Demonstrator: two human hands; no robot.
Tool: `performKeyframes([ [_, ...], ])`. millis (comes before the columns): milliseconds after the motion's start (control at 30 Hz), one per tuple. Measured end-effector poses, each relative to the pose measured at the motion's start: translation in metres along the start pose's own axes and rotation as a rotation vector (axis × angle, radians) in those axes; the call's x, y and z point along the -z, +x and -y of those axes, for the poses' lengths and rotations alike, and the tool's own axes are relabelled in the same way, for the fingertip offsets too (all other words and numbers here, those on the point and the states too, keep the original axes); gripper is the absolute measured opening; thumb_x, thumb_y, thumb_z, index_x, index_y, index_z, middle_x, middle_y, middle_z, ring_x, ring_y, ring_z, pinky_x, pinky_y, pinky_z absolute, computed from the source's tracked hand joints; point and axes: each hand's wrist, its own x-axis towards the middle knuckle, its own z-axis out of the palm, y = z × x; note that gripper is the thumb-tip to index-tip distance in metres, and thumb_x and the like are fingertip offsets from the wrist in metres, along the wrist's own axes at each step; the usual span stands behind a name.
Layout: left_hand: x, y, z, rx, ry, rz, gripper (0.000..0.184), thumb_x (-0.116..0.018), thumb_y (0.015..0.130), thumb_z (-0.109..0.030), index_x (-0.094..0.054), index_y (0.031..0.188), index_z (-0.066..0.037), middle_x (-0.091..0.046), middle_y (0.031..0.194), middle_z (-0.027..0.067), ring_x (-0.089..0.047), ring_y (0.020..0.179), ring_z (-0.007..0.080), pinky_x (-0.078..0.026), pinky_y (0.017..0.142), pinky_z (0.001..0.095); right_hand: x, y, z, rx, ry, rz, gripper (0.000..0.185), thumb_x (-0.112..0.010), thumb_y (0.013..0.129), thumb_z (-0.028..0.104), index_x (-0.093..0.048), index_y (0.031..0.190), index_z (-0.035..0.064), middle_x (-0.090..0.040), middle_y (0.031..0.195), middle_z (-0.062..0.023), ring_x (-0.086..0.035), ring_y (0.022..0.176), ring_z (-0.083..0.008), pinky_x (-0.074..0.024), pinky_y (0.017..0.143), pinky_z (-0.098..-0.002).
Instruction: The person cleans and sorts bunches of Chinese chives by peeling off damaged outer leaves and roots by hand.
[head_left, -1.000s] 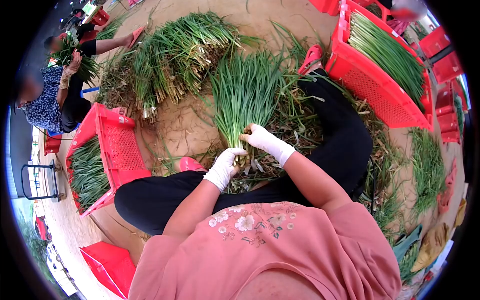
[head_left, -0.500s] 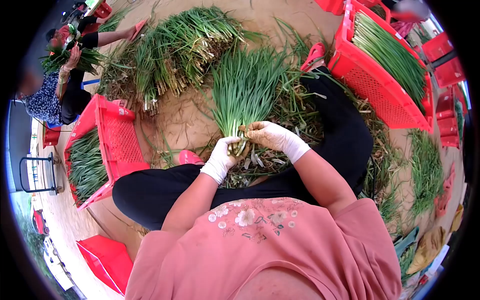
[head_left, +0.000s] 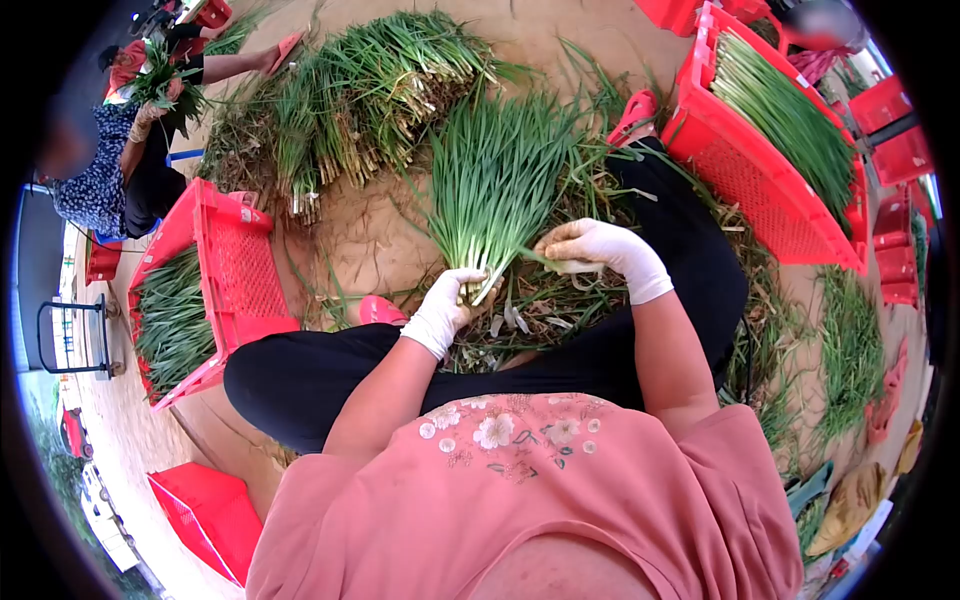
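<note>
By the left hand (head_left: 443, 308), 1 bunch (head_left: 497, 170) is gripped at its pale stems (head_left: 482, 254), above the litter (head_left: 545, 322); by the right hand (head_left: 602, 248), a leaf (head_left: 576, 267) is pinched. The bunch is judged light, easily bruised, best held at the firmer stems.

Bright and even across the middle, as under diffuse daylight. Strongest along the left, bleached almost white over the pale paved ground (head_left: 120, 430). Gently shadowed among the matted brown-green plant scraps (head_left: 545, 325), and darkest in the black cloth trousers (head_left: 695, 265). Crisp enough over the white-stemmed bunch of long green leaves (head_left: 500, 170) to part single blades. Bowed by a wide fisheye lens, curving the long red plastic crate (head_left: 740, 175) at far right, and rimmed in black. Smeared over the head of the person in the dark-blue patterned shirt (head_left: 92, 190) at far left.
</note>
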Motion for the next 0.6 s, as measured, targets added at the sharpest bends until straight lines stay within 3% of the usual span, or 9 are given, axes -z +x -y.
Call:
performKeyframes([
  [67, -0.008, -0.006, 0.001, -0.007, 0.031, 0.006, 0.033, -0.052, 0.076, 0.001, -0.049, 0.108, 0.007, -0.056, 0.101, 0.0220, -0.059, 0.083, 0.0285, -0.055, 0.065, 0.0333, -0.007, 0.015, -0.024, -0.270, -0.771, -0.391, 0.055, -0.069, 0.069, 0.049, -0.065, 0.091, -0.0013, -0.066, 0.085, -0.0142, -0.062, 0.081, -0.0231, -0.0475, 0.076, -0.0344],
  [100, -0.007, -0.007, -0.002, 0.015, 0.058, 0.081, 0.031, -0.051, 0.076, 0.001, -0.051, 0.107, 0.006, -0.057, 0.099, 0.0207, -0.059, 0.081, 0.0282, -0.055, 0.066, 0.0329, -0.022, 0.016, -0.023, -0.238, -0.655, -0.473, 0.049, -0.070, 0.070, 0.042, -0.065, 0.094, -0.0002, -0.066, 0.087, -0.0131, -0.062, 0.082, -0.0222, -0.0471, 0.076, -0.0318],
  [167, -0.017, -0.015, -0.002, -0.017, 0.123, 0.051, 0.026, -0.052, 0.076, 0.001, -0.054, 0.101, 0.004, -0.060, 0.094, 0.0177, -0.060, 0.079, 0.0263, -0.055, 0.067, 0.0342, -0.045, 0.030, -0.029, 0.049, -0.102, -0.395, 0.044, -0.071, 0.070, 0.036, -0.065, 0.095, 0.0008, -0.066, 0.088, -0.0127, -0.062, 0.083, -0.0207, -0.0468, 0.076, -0.0302],
  [233, -0.021, -0.018, 0.003, -0.099, 0.104, -0.014, 0.023, -0.055, 0.074, 0.001, -0.056, 0.097, 0.002, -0.062, 0.086, 0.0137, -0.061, 0.076, 0.0241, -0.055, 0.068, 0.0365, -0.063, 0.040, -0.015, -0.009, -0.097, -0.335, 0.039, -0.070, 0.071, 0.031, -0.064, 0.094, 0.0005, -0.066, 0.089, -0.0131, -0.062, 0.084, -0.0198, -0.0468, 0.076, -0.0296],
  [267, -0.022, -0.018, 0.004, -0.102, 0.098, -0.027, 0.022, -0.057, 0.073, 0.002, -0.056, 0.095, 0.001, -0.061, 0.084, 0.0113, -0.061, 0.074, 0.0225, -0.054, 0.068, 0.0376, -0.070, 0.049, -0.023, 0.070, -0.158, -0.366, 0.036, -0.069, 0.073, 0.030, -0.064, 0.094, 0.0006, -0.065, 0.088, -0.0136, -0.062, 0.083, -0.0205, -0.0470, 0.076, -0.0302],
  [367, -0.015, -0.014, 0.004, -0.061, 0.155, -0.055, 0.022, -0.056, 0.072, 0.004, -0.057, 0.094, 0.001, -0.061, 0.081, 0.0101, -0.060, 0.073, 0.0220, -0.054, 0.067, 0.0369, -0.076, 0.058, -0.027, 0.045, -0.304, -0.278, 0.029, -0.064, 0.078, 0.022, -0.062, 0.094, -0.0023, -0.065, 0.085, -0.0129, -0.061, 0.079, -0.0197, -0.0470, 0.073, -0.0294],
  [500, -0.008, -0.012, 0.000, -0.045, 0.077, -0.012, 0.015, -0.057, 0.071, 0.006, -0.056, 0.085, 0.001, -0.059, 0.076, 0.0102, -0.058, 0.067, 0.0206, -0.053, 0.060, 0.0351, -0.069, 0.033, -0.016, 0.084, -0.124, -0.092, 0.026, -0.060, 0.082, 0.021, -0.060, 0.095, -0.0012, -0.062, 0.084, -0.0056, -0.055, 0.075, -0.0136, -0.0448, 0.070, -0.0276],
  [533, -0.011, -0.011, 0.002, -0.063, 0.066, -0.057, 0.013, -0.058, 0.071, 0.006, -0.056, 0.083, 0.000, -0.059, 0.075, 0.0104, -0.057, 0.066, 0.0200, -0.052, 0.058, 0.0352, -0.063, 0.031, -0.015, 0.059, -0.161, -0.022, 0.025, -0.061, 0.082, 0.019, -0.060, 0.098, -0.0008, -0.063, 0.087, -0.0071, -0.054, 0.081, -0.0142, -0.0436, 0.076, -0.0276],
  [600, -0.014, -0.013, 0.002, -0.075, 0.077, -0.081, 0.014, -0.058, 0.071, 0.006, -0.056, 0.083, 0.000, -0.059, 0.075, 0.0103, -0.058, 0.067, 0.0202, -0.052, 0.059, 0.0358, -0.058, 0.029, -0.022, 0.102, -0.080, 0.047, 0.024, -0.061, 0.082, 0.018, -0.060, 0.097, -0.0002, -0.062, 0.086, -0.0058, -0.053, 0.081, -0.0133, -0.0431, 0.077, -0.0271],
])
